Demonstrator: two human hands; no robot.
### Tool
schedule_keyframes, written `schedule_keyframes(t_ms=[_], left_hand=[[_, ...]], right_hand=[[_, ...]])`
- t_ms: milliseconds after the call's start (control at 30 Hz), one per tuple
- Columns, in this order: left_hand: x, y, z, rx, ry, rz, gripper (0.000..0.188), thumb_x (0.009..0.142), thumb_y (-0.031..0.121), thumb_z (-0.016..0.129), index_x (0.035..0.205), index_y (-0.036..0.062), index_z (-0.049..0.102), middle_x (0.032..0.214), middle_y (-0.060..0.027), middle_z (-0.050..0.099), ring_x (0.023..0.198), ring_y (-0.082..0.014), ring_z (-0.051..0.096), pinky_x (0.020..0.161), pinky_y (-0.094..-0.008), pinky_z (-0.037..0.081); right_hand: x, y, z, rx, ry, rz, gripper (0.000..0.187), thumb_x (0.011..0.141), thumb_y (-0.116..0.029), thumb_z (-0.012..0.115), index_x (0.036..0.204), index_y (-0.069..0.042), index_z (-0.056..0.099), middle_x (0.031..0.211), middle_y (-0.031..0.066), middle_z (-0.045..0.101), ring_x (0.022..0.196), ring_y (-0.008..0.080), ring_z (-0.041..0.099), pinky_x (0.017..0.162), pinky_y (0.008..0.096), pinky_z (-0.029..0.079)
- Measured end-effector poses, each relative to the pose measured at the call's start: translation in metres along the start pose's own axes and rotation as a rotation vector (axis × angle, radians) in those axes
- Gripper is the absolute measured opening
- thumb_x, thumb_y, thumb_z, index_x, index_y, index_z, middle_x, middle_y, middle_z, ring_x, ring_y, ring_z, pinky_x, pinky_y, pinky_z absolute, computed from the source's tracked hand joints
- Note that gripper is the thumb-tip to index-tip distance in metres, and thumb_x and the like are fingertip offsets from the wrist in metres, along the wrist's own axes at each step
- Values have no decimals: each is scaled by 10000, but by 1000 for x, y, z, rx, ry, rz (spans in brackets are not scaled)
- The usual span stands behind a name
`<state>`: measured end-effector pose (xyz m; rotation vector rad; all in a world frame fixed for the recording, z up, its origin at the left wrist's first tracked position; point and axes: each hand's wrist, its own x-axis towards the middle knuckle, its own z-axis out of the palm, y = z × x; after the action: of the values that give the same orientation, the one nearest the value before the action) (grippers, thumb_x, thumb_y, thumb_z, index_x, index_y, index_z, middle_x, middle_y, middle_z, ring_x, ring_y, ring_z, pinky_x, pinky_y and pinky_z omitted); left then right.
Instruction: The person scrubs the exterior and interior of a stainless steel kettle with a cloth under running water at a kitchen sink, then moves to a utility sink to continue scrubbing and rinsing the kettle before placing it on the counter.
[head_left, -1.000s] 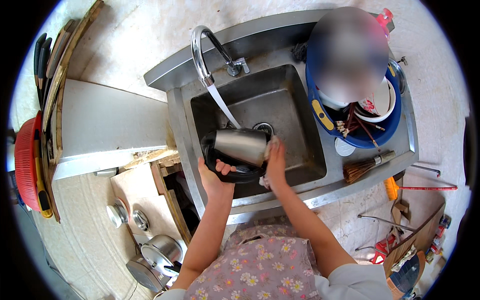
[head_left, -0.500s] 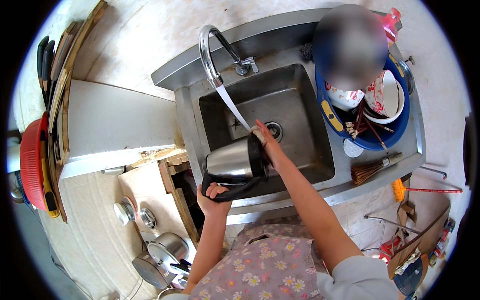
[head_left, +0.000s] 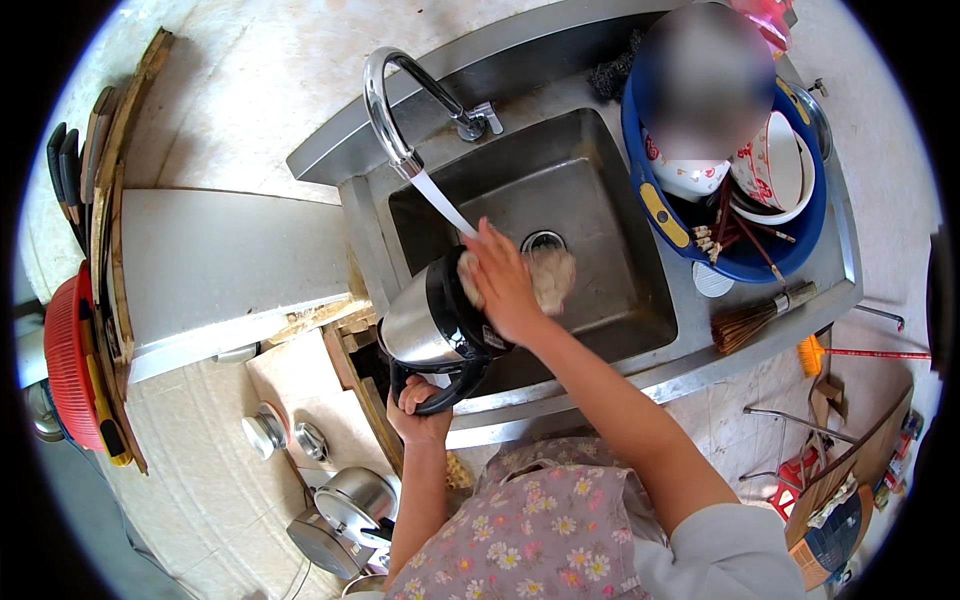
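Observation:
An electric kettle (head_left: 415, 320) with a silver body and black trim is held tilted over the near left of the sink (head_left: 630, 270). My left hand (head_left: 418, 412) wraps round its black handle. At the kettle's black end, my right hand (head_left: 503, 285) presses a beige cloth (head_left: 552, 278). Part of the cloth hangs out beyond the fingers, and the palm hides the rest. From the chrome tap (head_left: 400, 150), water runs down to the kettle's end beside my right fingertips.
Right of the sink, a blue basin (head_left: 740, 268) holds bowls and chopsticks. A brush (head_left: 745, 328) lies near the counter's front edge. Left of the sink is a white panel (head_left: 230, 250); a red plastic basket (head_left: 75, 360) stands further left. Below sits a metal pot (head_left: 355, 500).
The kettle has turned and shifted slightly left. My right hand has moved up and left over its black end, and more of the cloth shows. Water keeps running.

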<state>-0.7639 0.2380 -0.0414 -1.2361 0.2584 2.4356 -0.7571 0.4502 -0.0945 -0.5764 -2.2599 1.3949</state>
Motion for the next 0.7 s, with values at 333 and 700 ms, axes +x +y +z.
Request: schedule_keyframes(t_ms=[333, 700], left_hand=[[9, -10, 2, 17, -12, 135, 159, 833, 96, 358, 695, 57, 426, 433, 57, 331, 366, -63, 392, 460, -214, 405], [5, -56, 24, 212, 64, 244, 364, 891, 395, 394, 720, 77, 439, 458, 93, 278, 366, -67, 327, 431, -224, 386]], right_hand=[[-52, 67, 28, 315, -175, 513, 478, 936, -164, 438, 1405, -155, 344, 1107, 191, 560, 1022, 302, 542, 850, 433, 406], [-62, 33, 15, 386, 102, 588, 373, 976, -196, 371, 1317, -77, 465, 1219, 178, 432, 1042, 333, 484, 873, 367, 428]])
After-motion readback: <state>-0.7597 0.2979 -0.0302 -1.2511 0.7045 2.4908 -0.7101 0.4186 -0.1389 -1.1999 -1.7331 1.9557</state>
